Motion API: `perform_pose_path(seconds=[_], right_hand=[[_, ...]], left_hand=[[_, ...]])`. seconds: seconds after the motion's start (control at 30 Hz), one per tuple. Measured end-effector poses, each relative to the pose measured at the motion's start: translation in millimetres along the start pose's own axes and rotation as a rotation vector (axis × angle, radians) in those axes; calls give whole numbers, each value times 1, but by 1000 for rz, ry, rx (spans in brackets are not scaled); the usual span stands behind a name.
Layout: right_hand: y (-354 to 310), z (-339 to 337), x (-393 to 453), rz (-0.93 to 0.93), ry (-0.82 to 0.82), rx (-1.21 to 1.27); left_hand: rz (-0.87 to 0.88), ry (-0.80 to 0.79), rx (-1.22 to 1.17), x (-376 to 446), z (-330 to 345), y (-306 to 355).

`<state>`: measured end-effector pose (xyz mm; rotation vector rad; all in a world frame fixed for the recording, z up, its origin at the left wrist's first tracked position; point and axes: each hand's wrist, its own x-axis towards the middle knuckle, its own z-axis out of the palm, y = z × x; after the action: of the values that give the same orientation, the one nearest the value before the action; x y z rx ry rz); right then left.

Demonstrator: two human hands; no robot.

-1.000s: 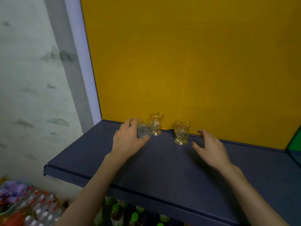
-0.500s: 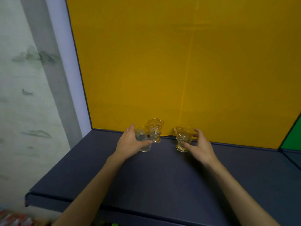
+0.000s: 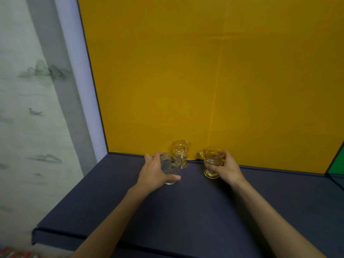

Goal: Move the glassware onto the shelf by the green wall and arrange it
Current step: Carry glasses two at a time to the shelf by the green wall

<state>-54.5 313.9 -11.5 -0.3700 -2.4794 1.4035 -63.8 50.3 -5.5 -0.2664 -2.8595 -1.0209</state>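
Glass fills both hands at frame centre: left hand curls round a clear cup, right hand grips an amber goblet on the shelf.

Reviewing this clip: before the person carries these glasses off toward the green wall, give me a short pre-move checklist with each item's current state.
1. Left hand has its fingers wrapped round the clear glass: ok.
2. Right hand has its fingers wrapped round the amber footed glass: ok.
3. Both held glasses upright: ok.
4. Third glass is free of both hands, at the back by the yellow panel: ok. Whether the clear glass touches it: cannot tell.
5. Held glasses already lifted off the dark shelf: cannot tell.
6. Landing spot by the green wall free: cannot tell, only a sliver shows.
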Motion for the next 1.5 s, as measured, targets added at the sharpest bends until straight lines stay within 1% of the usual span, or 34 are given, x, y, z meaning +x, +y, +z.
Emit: perform_pose_path(seconds=[0.27, 0.4, 0.47, 0.57, 0.67, 0.77, 0.87, 1.03, 1.13, 1.2, 1.3, 1.5], right_hand=[[3, -15, -7, 3, -124, 77], [4, -11, -13, 11, -150, 125], [3, -7, -18, 19, -141, 135], [1, -1, -24, 22, -77, 138], [1, -1, -29, 34, -30, 129], [5, -6, -36, 63, -30, 136], [11, -12, -45, 88, -43, 188], [9, -22, -69, 109, -23, 296], [6, -29, -89, 126, -36, 368], [9, -35, -103, 146, -7, 384], [14, -49, -126, 160, 67, 339], [24, -95, -165, 138, 193, 237]], left_hand=[[6, 36, -3, -1, -2, -6], [27, 42, -34, -2, 5, -5], [34, 27, -124, -3, 9, -4], [29, -1, -251, -3, 12, -1], [40, 19, -283, -6, 11, -1], [58, 39, -281, -14, 9, 1], [96, 64, -318, -21, 11, 8], [152, 64, -453, -31, 16, 29], [193, 35, -563, -37, 21, 42], [203, -3, -656, -40, 27, 50], [223, -52, -769, -49, 38, 61], [312, -205, -810, -66, 61, 100]])
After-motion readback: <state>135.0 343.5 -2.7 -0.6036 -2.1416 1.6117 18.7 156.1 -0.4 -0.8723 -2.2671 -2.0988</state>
